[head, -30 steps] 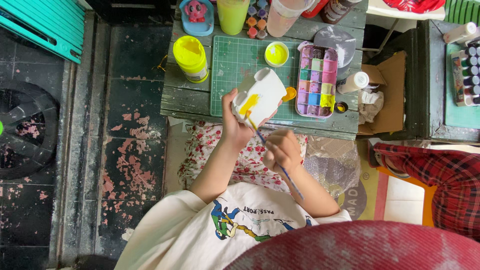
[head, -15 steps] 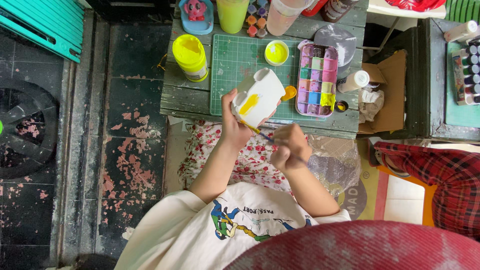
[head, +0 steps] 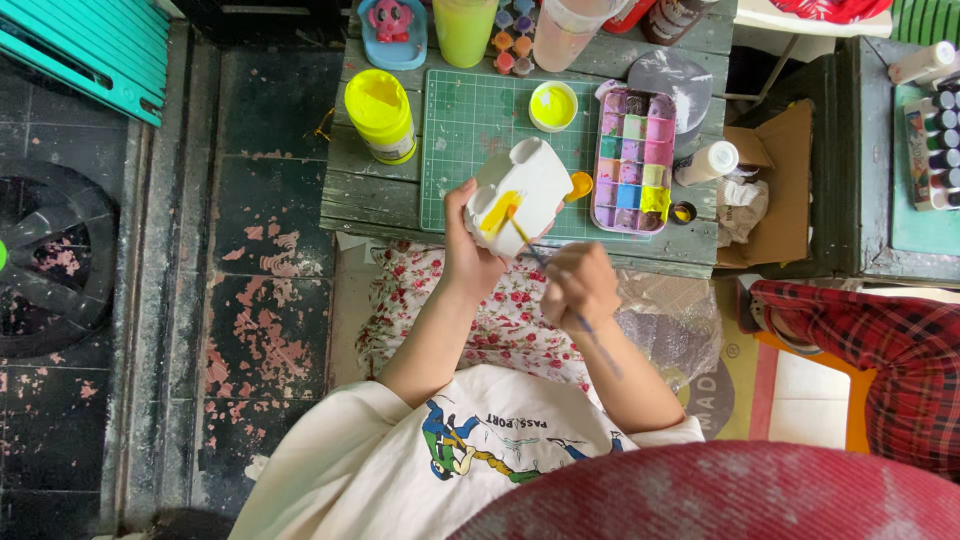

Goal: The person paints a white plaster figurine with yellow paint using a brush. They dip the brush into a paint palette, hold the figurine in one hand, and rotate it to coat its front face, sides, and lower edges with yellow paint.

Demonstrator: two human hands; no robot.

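Painting in progress: a yellow patch covers part of the figurine, the rest is bare white, so I'd judge plenty is left. Left hand grips it raised above the mat; right hand pinches the brush, tip on the yellow.

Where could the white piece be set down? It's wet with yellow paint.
Free: the green cutting mat between the yellow jar and yellow paint cup; bare planks below the jar. Crowded: the table's far edge and around the paint palette.
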